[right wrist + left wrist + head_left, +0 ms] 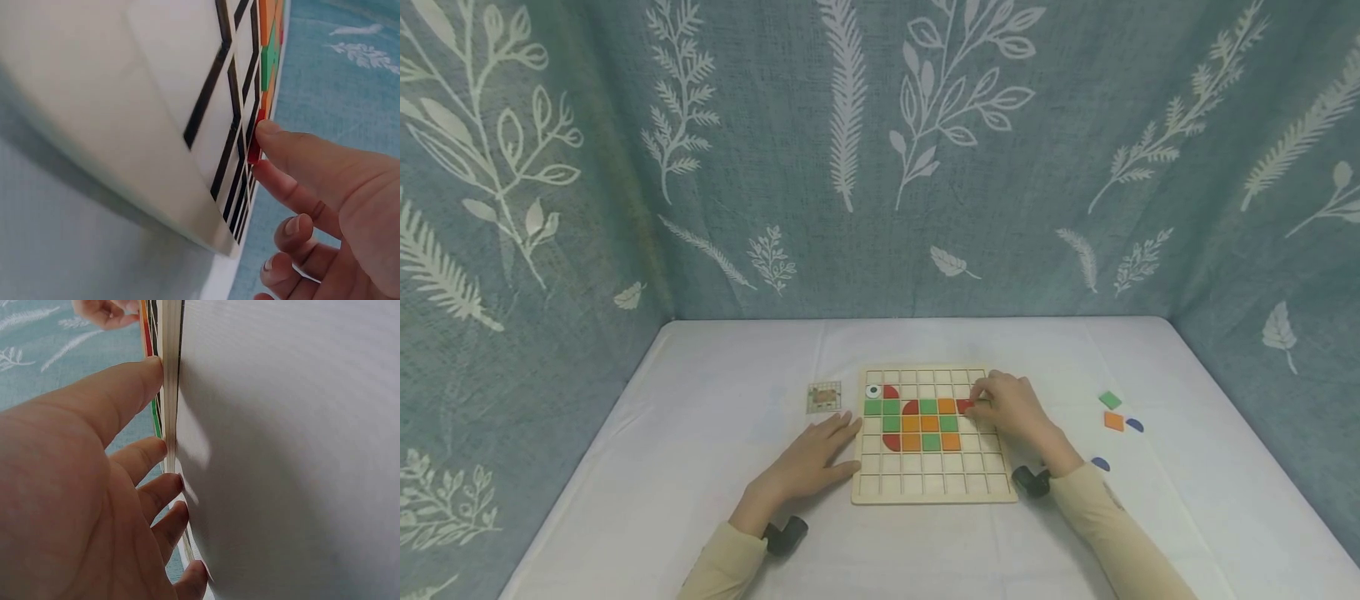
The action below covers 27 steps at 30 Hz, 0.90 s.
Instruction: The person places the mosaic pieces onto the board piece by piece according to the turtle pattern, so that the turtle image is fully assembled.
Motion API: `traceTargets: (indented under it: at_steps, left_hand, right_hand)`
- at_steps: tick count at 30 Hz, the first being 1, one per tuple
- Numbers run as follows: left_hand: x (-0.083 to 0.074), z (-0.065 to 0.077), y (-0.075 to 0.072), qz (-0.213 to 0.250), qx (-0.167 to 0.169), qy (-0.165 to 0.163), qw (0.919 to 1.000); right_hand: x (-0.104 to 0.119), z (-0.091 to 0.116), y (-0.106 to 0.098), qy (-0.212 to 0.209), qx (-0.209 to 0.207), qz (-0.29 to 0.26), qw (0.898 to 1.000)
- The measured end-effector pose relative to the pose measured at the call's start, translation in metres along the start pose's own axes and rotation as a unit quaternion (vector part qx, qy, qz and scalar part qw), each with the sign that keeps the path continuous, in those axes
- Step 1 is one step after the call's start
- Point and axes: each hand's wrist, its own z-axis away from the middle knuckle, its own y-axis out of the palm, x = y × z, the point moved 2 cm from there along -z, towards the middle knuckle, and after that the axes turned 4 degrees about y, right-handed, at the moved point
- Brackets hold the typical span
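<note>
A wooden grid board (925, 486) lies flat on the table, with green, orange and red tiles set in its squares. At its left edge rests my left hand (808, 458), thumb and fingers fairly straight; the left wrist view shows the fingertips (156, 448) along the board's side. Over the right part of the board, my right hand (1011, 406) pinches a red tile (254, 144) between thumb and index finger. That tile sits at the right end of a tile row, beside an orange tile (946, 406). An eye tile (873, 392) is at the upper left.
Left of the board lies a small picture card (824, 397) with a grid pattern. To the right are loose pieces: a green tile (1110, 400), an orange tile (1114, 421) and two blue half-rounds, one (1135, 425) farther back. A patterned curtain (880, 250) stands behind the white table.
</note>
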Motion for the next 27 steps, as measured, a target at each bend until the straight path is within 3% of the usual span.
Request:
traceTargets:
  at_steps: [17, 27]
  left_hand:
    - [-0.001, 0.0, -0.002, -0.002, 0.0, 0.0, 1.0]
    - [0.0006, -0.0005, -0.0002, 0.003, 0.002, 0.001, 1.0]
  right_hand:
    - [0.0018, 0.0048, -0.003, 0.003, 0.005, -0.002, 1.0]
    - [-0.0007, 0.0067, -0.0002, -0.03, 0.023, -0.011, 0.999]
